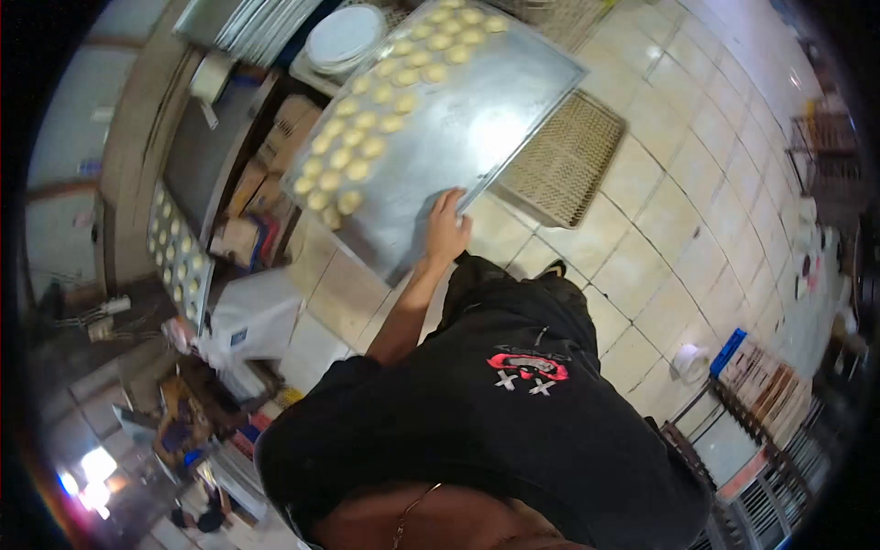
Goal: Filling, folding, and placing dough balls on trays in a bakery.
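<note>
My left hand (447, 226) reaches up from the lower middle, its fingers bent onto the near edge of a large metal tray (472, 101), gripping it. Rows of small pale dough rounds (356, 136) cover the tray's left and far parts; the part beside my hand is bare metal. A rectangular woven plastic crate (564, 156) sits on the tiled floor beside and below the tray. My right hand is out of view.
Stacked trays (229, 27), white round items (344, 38) and cardboard boxes (280, 142) are at upper left. Another tray of dough (179, 252) is at left, near a person in white (247, 321). A rack (761, 385) stands at lower right on the tiled floor (669, 183).
</note>
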Demonstrator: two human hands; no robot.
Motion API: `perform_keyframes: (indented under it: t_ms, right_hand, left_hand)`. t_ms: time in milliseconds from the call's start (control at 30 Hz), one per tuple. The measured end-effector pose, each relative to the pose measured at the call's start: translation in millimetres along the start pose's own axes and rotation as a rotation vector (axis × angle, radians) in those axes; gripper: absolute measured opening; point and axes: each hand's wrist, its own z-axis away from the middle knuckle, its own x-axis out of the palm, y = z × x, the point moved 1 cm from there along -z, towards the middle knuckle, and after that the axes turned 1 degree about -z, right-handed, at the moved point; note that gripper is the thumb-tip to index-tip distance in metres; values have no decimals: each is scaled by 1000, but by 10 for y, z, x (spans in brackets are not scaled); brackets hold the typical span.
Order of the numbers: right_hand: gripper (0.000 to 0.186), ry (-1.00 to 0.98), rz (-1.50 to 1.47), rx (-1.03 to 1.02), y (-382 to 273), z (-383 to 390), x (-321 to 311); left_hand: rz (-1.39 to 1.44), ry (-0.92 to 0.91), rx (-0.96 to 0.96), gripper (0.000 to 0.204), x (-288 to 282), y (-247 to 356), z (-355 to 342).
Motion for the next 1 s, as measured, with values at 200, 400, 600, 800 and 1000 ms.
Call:
perform_keyframes:
  t_ms: [200,400,600,800,1000]
  right_hand:
    - [24,280,-185,88,685,97,-1135]
    - [16,531,-1004,440,1141,32,-2150]
    - [12,666,-974,426,1745,-281,-3015]
    - [16,490,-887,662,2042,-767,-3466]
    - [25,506,-932,544,2052,-867,-4829]
  left_hand:
    - [192,-295,-48,24,1233,699,204]
    - [-316,-560,-342,25,3116,-652,583]
    - [-539,-826,317,32,3841,-605,141]
    - [-878,-990,-447,26,4943,227,-1236]
    - [-667,-1038,-393,23,6571,1718,-2306]
